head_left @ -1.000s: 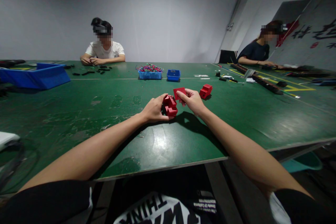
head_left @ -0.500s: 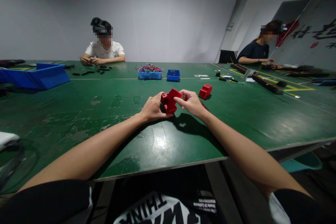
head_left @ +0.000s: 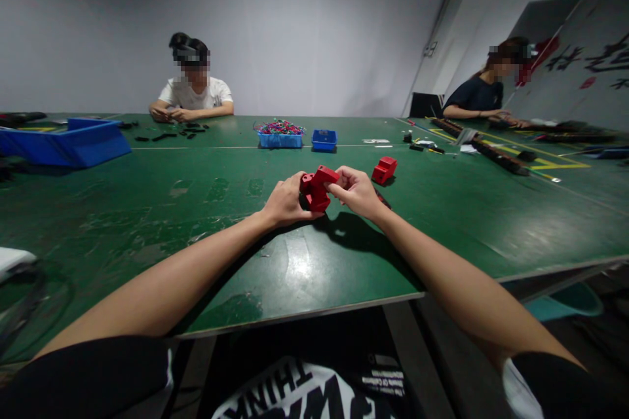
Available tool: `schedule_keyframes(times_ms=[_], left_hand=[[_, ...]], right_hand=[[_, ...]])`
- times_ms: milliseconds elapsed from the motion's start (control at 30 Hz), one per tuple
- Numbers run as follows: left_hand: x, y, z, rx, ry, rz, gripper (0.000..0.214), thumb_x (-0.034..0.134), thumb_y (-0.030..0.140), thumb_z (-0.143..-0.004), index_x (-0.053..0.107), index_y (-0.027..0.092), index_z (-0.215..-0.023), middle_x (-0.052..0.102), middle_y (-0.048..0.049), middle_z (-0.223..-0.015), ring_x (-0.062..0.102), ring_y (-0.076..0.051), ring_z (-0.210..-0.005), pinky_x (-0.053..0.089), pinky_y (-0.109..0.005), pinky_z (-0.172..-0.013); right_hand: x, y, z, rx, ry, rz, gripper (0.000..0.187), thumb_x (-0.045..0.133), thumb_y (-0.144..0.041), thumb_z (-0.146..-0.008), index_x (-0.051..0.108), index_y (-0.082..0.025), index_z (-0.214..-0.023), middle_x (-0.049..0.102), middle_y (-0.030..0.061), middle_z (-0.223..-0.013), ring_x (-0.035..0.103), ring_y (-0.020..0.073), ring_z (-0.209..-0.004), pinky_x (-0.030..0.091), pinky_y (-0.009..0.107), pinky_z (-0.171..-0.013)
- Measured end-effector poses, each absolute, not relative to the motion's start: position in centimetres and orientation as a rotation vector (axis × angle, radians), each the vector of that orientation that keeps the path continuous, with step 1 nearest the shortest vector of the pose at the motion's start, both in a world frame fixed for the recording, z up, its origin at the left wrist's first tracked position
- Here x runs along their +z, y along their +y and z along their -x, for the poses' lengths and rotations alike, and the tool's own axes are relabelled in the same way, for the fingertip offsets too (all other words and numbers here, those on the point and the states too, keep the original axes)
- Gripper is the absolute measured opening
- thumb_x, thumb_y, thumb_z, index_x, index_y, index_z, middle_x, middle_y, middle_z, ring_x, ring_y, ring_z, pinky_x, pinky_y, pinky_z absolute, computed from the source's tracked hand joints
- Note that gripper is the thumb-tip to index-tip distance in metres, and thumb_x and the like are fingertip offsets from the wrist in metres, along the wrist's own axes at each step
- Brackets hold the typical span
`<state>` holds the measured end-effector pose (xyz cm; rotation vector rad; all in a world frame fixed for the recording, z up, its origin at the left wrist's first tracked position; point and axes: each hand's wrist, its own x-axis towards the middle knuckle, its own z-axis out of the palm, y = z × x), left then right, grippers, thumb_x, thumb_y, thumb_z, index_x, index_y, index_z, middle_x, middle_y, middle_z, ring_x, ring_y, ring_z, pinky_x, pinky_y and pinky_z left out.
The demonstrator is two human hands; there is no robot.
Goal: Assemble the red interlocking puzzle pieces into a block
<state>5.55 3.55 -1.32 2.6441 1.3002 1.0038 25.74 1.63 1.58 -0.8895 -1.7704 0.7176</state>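
Note:
Just above the green table, my left hand [head_left: 286, 201] is wrapped round a notched red block [head_left: 316, 198] and holds it from the left side. My right hand [head_left: 357, 193] pinches a smaller red piece [head_left: 325, 176] between thumb and fingers, against the upper part of that block. Whether the two red parts are joined I cannot tell. A second red block [head_left: 384, 171] stands on the table, a little beyond my right hand. Beside my right wrist a dark flat object [head_left: 382, 199] is partly hidden.
On the green table [head_left: 221, 163] are a blue bin full of colourful small parts [head_left: 280, 139], a small blue tray [head_left: 325, 140] and a large blue bin [head_left: 73, 143]. Black pieces [head_left: 170, 135] lie near a co-worker [head_left: 196, 88]. Another co-worker [head_left: 479, 91] sits at right beside long dark strips [head_left: 496, 154].
The smaller red piece in my right hand has tilted slightly against the block. Both hands stay almost in the same place.

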Motion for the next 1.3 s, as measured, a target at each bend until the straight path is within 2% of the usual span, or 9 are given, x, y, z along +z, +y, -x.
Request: schedule_keyframes(times_ms=[433, 867, 1100, 1300], left_hand=[[-1.4, 3.6, -5.5, 1.029, 1.246, -2.63, 0.091, 0.078, 0.059, -0.059, 0.04, 0.014, -0.129, 0.062, -0.0161, -0.12, 0.062, -0.033, -0.108, 0.049, -0.044, -0.089], [-1.5, 3.8, -5.5, 1.056, 1.223, -2.645, 0.093, 0.079, 0.056, -0.059, 0.038, 0.015, -0.132, 0.061, -0.016, -0.123, 0.062, -0.033, -0.109, 0.05, -0.044, -0.092], [-1.6, 3.8, -5.5, 1.051, 1.208, -2.638, 0.093, 0.079, 0.056, -0.06, 0.039, 0.013, -0.132, 0.061, -0.0169, -0.123, 0.062, -0.034, -0.111, 0.05, -0.046, -0.093], [-1.8, 4.0, -5.4, 1.069, 1.191, -2.64, 0.097, 0.08, 0.056, -0.059, 0.036, 0.015, -0.135, 0.059, -0.0177, -0.127, 0.061, -0.034, -0.113, 0.049, -0.047, -0.094]], right_hand=[[1.1, 2.5, -26.0, 0.682, -1.682, 0.927, 0.035, 0.066, -0.054, -0.079, 0.054, -0.02, -0.075, 0.053, -0.0042, -0.055, 0.046, 0.0096, -0.044, 0.036, 0.024, -0.044], [1.4, 2.6, -25.9, 0.756, -1.598, 0.876, 0.039, 0.064, -0.057, -0.08, 0.059, -0.018, -0.083, 0.053, -0.0054, -0.054, 0.046, 0.0082, -0.042, 0.037, 0.022, -0.042], [1.4, 2.8, -25.9, 0.75, -1.553, 0.887, 0.042, 0.064, -0.059, -0.079, 0.06, -0.018, -0.081, 0.054, -0.005, -0.053, 0.047, 0.0083, -0.042, 0.037, 0.022, -0.042], [1.2, 3.1, -26.0, 0.77, -1.471, 0.896, 0.041, 0.065, -0.058, -0.078, 0.053, -0.019, -0.074, 0.064, -0.0016, -0.06, 0.052, 0.0089, -0.043, 0.038, 0.022, -0.044]])
